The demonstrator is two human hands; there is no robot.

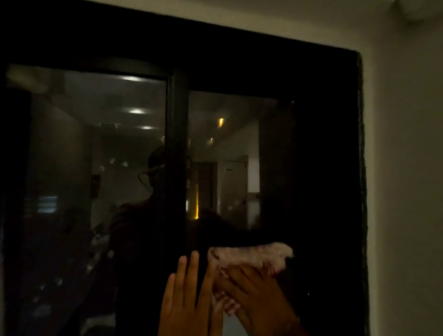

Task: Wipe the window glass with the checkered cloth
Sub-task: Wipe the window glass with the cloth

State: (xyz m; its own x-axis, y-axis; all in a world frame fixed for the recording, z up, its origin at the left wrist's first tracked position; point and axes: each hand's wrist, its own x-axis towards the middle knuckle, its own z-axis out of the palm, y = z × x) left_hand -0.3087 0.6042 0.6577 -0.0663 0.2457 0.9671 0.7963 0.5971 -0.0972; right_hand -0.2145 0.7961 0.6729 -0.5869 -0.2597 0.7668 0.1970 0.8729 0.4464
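The checkered cloth (pixel 254 255) is sitting bunched against the lower part of the right pane of the window glass (pixel 231 168), pale and crumpled; the check pattern is too blurred in this dim light to make out. The right hand (pixel 259 302) is lying over it, fingers spread and pressing it flat to the pane rather than pinching it, with a loose tail of fabric hanging below the wrist. The left hand (pixel 189 307) is resting just beside it, palm open, fingers extended upward, bracing on the glass next to the dark centre mullion (pixel 175 150). Looks like mid-wipe, working the low right section. Most of the pane above is reflecting room lights, so I'm not able to tell what's already clean. Next move likely calls for sweeping the cloth upward or sideways with steady pressure, and shifting the bracing hand off the glass to avoid leaving prints. The black frame (pixel 326 123) is bounding the stroke on the right.
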